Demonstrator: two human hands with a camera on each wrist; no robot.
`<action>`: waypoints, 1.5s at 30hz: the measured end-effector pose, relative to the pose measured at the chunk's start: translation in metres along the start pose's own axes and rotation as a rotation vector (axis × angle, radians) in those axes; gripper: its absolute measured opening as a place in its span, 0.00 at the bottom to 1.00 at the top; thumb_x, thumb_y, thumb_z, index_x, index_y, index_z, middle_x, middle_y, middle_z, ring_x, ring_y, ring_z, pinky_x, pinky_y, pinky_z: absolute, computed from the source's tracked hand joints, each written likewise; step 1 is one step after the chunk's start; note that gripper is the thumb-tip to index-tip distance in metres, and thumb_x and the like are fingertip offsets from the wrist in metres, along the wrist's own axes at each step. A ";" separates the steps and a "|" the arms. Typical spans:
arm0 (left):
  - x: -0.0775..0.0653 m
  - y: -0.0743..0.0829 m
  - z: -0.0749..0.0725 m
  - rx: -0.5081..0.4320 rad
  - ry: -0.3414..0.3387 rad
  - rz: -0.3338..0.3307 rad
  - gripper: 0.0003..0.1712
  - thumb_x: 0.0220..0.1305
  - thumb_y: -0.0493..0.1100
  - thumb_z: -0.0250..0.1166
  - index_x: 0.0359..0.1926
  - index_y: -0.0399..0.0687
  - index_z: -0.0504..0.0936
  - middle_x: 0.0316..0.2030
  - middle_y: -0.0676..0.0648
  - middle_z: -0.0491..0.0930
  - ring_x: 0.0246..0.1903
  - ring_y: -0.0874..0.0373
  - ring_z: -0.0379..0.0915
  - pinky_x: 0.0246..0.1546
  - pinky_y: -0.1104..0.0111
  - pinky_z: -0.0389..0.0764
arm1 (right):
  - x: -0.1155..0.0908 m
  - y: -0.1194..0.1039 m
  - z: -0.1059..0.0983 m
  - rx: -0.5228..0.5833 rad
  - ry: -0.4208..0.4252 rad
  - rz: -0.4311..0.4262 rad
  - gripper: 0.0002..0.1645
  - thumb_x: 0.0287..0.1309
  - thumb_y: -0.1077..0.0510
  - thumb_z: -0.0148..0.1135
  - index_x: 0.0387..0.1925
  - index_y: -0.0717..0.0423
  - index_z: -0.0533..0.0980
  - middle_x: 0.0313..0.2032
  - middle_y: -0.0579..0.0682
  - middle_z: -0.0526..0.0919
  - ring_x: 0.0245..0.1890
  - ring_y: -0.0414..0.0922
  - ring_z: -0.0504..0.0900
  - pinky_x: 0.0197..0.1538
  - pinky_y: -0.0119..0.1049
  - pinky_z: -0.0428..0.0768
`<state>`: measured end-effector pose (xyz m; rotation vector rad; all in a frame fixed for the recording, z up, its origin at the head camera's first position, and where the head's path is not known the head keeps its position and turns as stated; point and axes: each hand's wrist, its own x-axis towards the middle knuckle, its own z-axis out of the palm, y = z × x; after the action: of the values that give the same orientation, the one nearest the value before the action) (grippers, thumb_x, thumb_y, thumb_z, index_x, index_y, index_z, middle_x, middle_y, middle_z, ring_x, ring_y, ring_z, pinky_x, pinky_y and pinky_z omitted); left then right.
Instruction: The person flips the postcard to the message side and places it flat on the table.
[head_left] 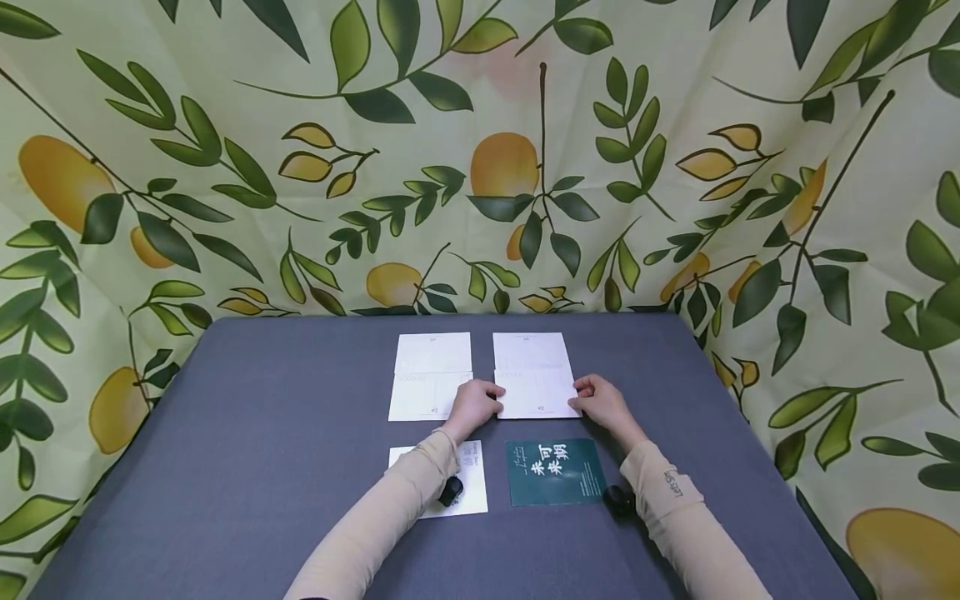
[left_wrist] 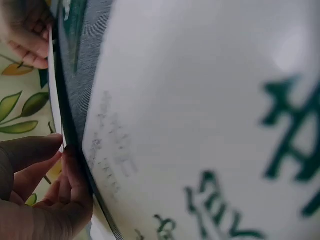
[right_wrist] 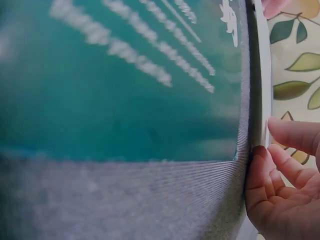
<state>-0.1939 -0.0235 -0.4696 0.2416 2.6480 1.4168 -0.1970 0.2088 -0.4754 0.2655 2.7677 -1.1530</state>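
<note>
My left hand [head_left: 474, 404] and right hand [head_left: 602, 400] hold a white card [head_left: 536, 393] from either side, near its lower corners. The left wrist view shows the card's thin edge [left_wrist: 56, 105] pinched between thumb and fingers. A similar pinch on the edge [right_wrist: 265, 95] shows in the right wrist view. Another white card [head_left: 527, 350] lies directly behind, its lower part overlapped by the held one. Nearer me is a green card [head_left: 555, 492] with white characters. Beside it, a white card [head_left: 472, 492] with green lettering is partly hidden under my left forearm.
Two more white cards, a back one [head_left: 433, 352] and a front one [head_left: 423, 398], lie edge to edge at the left. The grey cloth-covered table [head_left: 262, 433] ends at a leaf-patterned curtain [head_left: 450, 208]. Black wrist cameras hang under both sleeves, close over the near cards.
</note>
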 end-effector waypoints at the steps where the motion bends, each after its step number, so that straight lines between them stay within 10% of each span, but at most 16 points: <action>1: 0.000 0.000 0.001 0.020 0.004 0.021 0.15 0.51 0.29 0.63 0.42 0.34 0.84 0.43 0.38 0.83 0.50 0.44 0.77 0.47 0.58 0.78 | 0.001 0.001 0.000 0.000 -0.008 0.005 0.20 0.53 0.58 0.62 0.46 0.64 0.73 0.34 0.56 0.76 0.33 0.48 0.72 0.34 0.32 0.69; 12: 0.001 0.003 0.004 0.139 0.048 0.111 0.16 0.46 0.24 0.59 0.39 0.31 0.84 0.39 0.35 0.84 0.26 0.57 0.73 0.20 0.77 0.66 | 0.007 0.002 0.000 -0.018 -0.036 0.016 0.21 0.54 0.57 0.62 0.47 0.64 0.72 0.33 0.56 0.75 0.32 0.47 0.72 0.33 0.32 0.68; 22: 0.000 0.005 0.006 0.136 0.022 0.093 0.17 0.47 0.23 0.58 0.40 0.30 0.83 0.41 0.34 0.83 0.18 0.62 0.63 0.18 0.78 0.62 | 0.011 0.001 0.001 -0.019 -0.050 0.035 0.20 0.53 0.58 0.62 0.46 0.64 0.72 0.33 0.57 0.75 0.32 0.48 0.72 0.31 0.32 0.67; 24: 0.001 0.005 0.006 0.137 0.022 0.098 0.13 0.47 0.24 0.58 0.34 0.30 0.85 0.29 0.37 0.83 0.15 0.63 0.59 0.17 0.78 0.61 | 0.011 0.002 0.001 -0.023 -0.046 0.035 0.20 0.53 0.58 0.62 0.46 0.64 0.72 0.33 0.57 0.75 0.31 0.48 0.72 0.31 0.32 0.67; 27: 0.002 0.005 0.007 0.149 0.025 0.106 0.08 0.46 0.24 0.58 0.18 0.34 0.79 0.10 0.49 0.66 0.12 0.65 0.50 0.14 0.79 0.56 | 0.010 0.003 0.001 -0.025 -0.044 0.037 0.20 0.53 0.58 0.62 0.46 0.64 0.72 0.32 0.56 0.75 0.31 0.48 0.71 0.31 0.32 0.67; 32: 0.003 0.005 0.007 0.157 0.030 0.113 0.21 0.46 0.24 0.58 0.09 0.46 0.61 0.08 0.58 0.45 0.11 0.65 0.44 0.12 0.79 0.51 | 0.011 0.002 0.002 -0.035 -0.041 0.047 0.20 0.53 0.58 0.62 0.47 0.63 0.71 0.32 0.56 0.75 0.31 0.47 0.71 0.31 0.32 0.67; 45: 0.002 0.005 0.009 0.224 0.049 0.120 0.20 0.48 0.25 0.57 0.09 0.46 0.62 0.12 0.55 0.51 0.14 0.63 0.49 0.16 0.78 0.53 | 0.009 -0.006 0.002 -0.054 -0.044 0.063 0.19 0.52 0.60 0.62 0.45 0.63 0.70 0.32 0.57 0.75 0.30 0.48 0.72 0.30 0.32 0.68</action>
<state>-0.1936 -0.0130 -0.4710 0.3994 2.8768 1.1687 -0.2072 0.2044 -0.4739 0.3157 2.7264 -1.0551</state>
